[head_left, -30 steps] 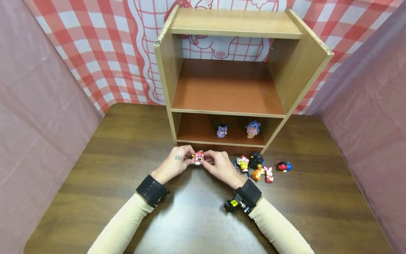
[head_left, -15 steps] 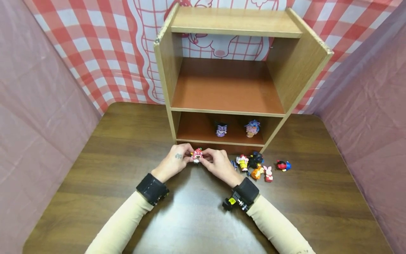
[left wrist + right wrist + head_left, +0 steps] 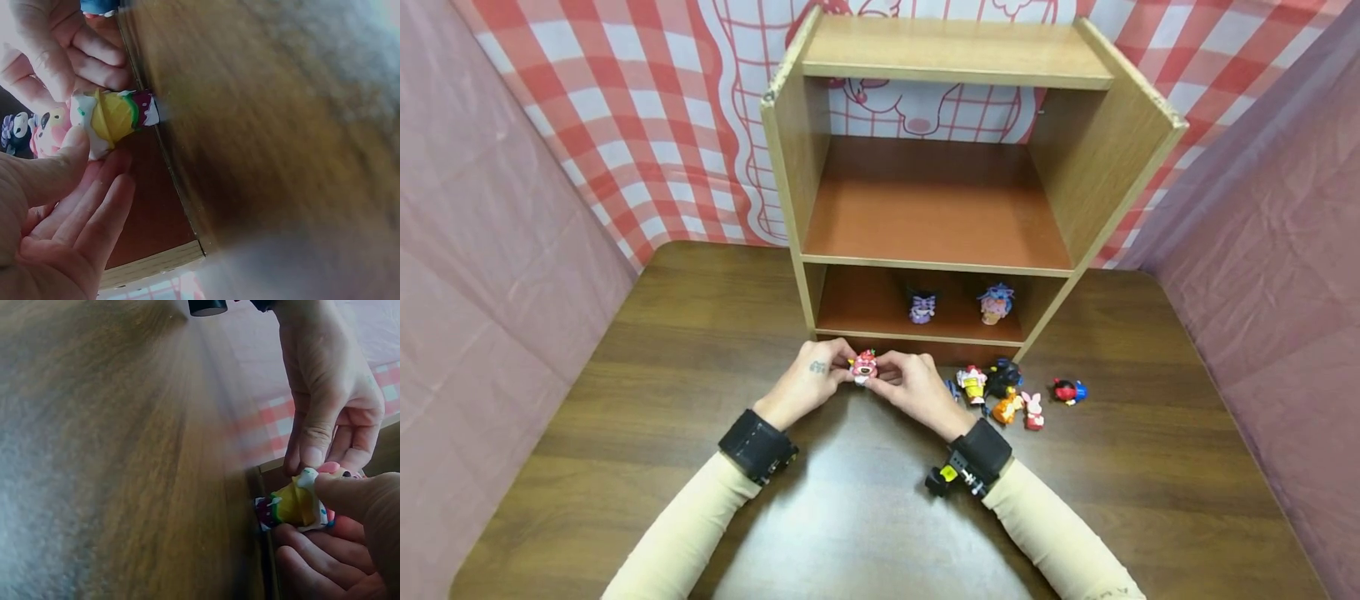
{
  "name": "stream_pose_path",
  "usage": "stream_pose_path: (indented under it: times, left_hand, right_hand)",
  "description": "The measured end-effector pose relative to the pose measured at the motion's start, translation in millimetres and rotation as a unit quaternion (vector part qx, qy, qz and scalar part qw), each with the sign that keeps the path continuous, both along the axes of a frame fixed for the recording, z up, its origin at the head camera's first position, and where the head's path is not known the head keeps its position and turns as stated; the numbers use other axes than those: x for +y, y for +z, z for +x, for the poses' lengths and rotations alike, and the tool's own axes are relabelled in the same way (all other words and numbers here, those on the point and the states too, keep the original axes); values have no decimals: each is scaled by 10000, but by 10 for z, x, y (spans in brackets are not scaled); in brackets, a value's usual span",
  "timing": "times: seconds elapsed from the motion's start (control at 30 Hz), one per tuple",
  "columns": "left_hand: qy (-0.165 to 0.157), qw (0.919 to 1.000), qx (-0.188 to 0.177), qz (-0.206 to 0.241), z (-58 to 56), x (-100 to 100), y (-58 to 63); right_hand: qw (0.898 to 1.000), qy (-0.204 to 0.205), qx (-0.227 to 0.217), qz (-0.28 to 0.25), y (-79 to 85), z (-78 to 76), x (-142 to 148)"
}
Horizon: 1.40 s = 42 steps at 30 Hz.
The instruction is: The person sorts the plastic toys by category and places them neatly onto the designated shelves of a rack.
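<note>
Just in front of the shelf unit's base, a small pink bear figurine (image 3: 864, 368) is held between both hands. It has a red strawberry-like top, and the left wrist view shows its yellow waffle-cone body (image 3: 114, 119) with a dark purple base. My left hand (image 3: 805, 383) pinches it from the left between thumb and fingers. From the right, my right hand (image 3: 919, 390) pinches it the same way. The right wrist view shows both thumbs at the white collar below the head, with the cone (image 3: 294, 503) sticking out from the fingers.
The wooden shelf unit (image 3: 936, 268) stands at the back of the table. A purple figurine (image 3: 922, 307) and a blue-and-pink figurine (image 3: 996, 304) stand on its lower shelf. Right of my right hand lie several toys, including a pink rabbit (image 3: 1033, 412) and a red-and-blue figure (image 3: 1070, 391).
Both hands and the bear figurine have shifted slightly left and toward the shelf unit. Both still pinch it; the other toys stay put.
</note>
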<state>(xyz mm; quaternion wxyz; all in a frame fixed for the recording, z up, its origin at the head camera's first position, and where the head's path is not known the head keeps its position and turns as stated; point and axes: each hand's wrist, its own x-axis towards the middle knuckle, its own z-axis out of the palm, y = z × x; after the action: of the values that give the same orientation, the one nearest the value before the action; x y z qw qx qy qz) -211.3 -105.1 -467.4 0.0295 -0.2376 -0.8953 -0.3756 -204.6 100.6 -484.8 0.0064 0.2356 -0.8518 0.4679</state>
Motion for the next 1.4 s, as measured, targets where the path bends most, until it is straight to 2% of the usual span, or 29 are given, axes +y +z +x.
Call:
stream_pose_path:
  times: [0.47, 0.8, 1.2, 1.4]
  left_hand:
    - [105, 9997, 105, -169, -9, 9, 6]
    - [95, 9999, 39, -94, 10, -5, 1]
    - [55, 9996, 279, -16, -2, -7, -28]
    - [22, 9985, 548, 22, 1, 20, -19]
  right_hand:
    - [9997, -73, 234, 55, -28, -53, 6]
    - [9994, -118, 258, -206, -102, -26, -12]
    - [9991, -28, 411, -108, -81, -41, -27]
    - [9986, -56, 519, -33, -66, -43, -36]
